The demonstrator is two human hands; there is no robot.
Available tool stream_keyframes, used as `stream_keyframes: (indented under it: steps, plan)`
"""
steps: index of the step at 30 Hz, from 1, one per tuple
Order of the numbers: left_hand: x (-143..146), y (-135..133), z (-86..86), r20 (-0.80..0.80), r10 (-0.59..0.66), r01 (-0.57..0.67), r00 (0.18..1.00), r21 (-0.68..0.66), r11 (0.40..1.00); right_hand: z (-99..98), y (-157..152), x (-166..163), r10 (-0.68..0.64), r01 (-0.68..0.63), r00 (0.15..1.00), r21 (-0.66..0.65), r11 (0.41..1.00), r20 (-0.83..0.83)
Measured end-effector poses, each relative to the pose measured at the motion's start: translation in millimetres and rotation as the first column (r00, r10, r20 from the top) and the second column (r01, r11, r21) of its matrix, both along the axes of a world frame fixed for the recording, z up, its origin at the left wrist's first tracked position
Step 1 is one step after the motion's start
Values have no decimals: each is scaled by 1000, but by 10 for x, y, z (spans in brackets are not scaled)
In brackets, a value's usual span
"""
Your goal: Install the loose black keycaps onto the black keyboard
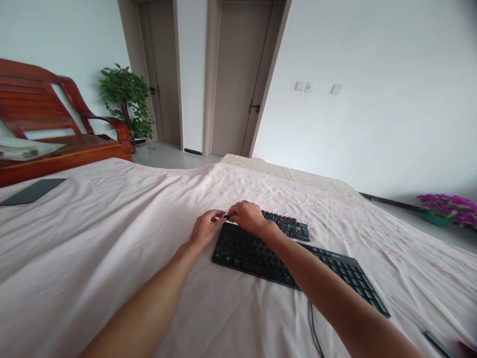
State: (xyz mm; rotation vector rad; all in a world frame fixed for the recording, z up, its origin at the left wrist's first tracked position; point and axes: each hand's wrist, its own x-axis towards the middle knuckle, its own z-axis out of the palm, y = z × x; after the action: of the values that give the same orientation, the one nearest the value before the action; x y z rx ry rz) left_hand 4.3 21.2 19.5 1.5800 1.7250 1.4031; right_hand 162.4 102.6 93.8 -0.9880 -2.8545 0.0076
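Observation:
A black keyboard lies flat on the pink-white cloth, its right end slanting toward me. At its upper left corner my two hands meet. Between their fingertips is a small black piece, which looks like a keycap. My left hand is closed in a pinch on it from the left. My right hand closes on it from the other side, its fingertips partly hidden, and the right forearm crosses over the keyboard. Just behind the keyboard, loose black keycaps sit in close rows, partly covered by my right hand.
A cable runs from the keyboard toward me. A dark flat panel lies at the cloth's left edge. At the lower right are a pale stick and a dark slim object. Beyond stand a wooden bench and a plant.

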Motion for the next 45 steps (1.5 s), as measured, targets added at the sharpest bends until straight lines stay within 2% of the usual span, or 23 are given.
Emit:
stream_keyframes:
  steps: [5, 7, 9, 13, 18, 21, 24, 26, 30, 33, 38, 45]
  plan:
    - [13, 1, 27, 295, -70, 80, 953, -20, 997, 71, -93, 20, -27, 9, 993, -160, 987, -113]
    - [41, -7, 41, 383, -71, 88, 921, -29, 996, 66, -146, 39, -71, 49, 990, -178, 983, -122]
    - [74, -15, 55, 458, -50, 71, 888, -30, 997, 48, -220, 62, -91, 73, 985, -124, 990, -145]
    - [118, -18, 70, 588, 21, 18, 809, -61, 998, 13, -389, 107, -35, 44, 983, 44, 998, -179]
    - [104, -35, 87, 683, 7, 105, 731, -122, 987, 7, -487, 138, -4, 22, 983, 97, 995, -181]
    - [70, -58, 110, 692, -38, 196, 721, -151, 969, -5, -497, 163, 24, -6, 975, 83, 997, -219]
    - [21, -69, 130, 649, -89, 265, 756, -179, 948, -46, -530, 216, 33, -27, 959, 25, 999, -283]
    - [-21, -66, 133, 596, -86, 240, 799, -184, 953, -87, -581, 268, 23, -42, 937, -47, 998, -350]
    - [-98, -45, 99, 538, -7, 90, 843, -128, 988, -168, -731, 364, 15, -112, 900, -196, 974, -436]
    - [-110, -38, 56, 503, -11, 69, 864, -97, 993, -204, -819, 389, 20, -143, 898, -250, 958, -439]
    - [-77, -41, 27, 432, -58, 107, 900, -89, 990, -262, -856, 363, 50, -166, 907, -245, 955, -419]
    - [-67, -48, 53, 452, -51, 111, 890, -107, 988, -332, -845, 319, 66, -168, 909, -216, 962, -411]
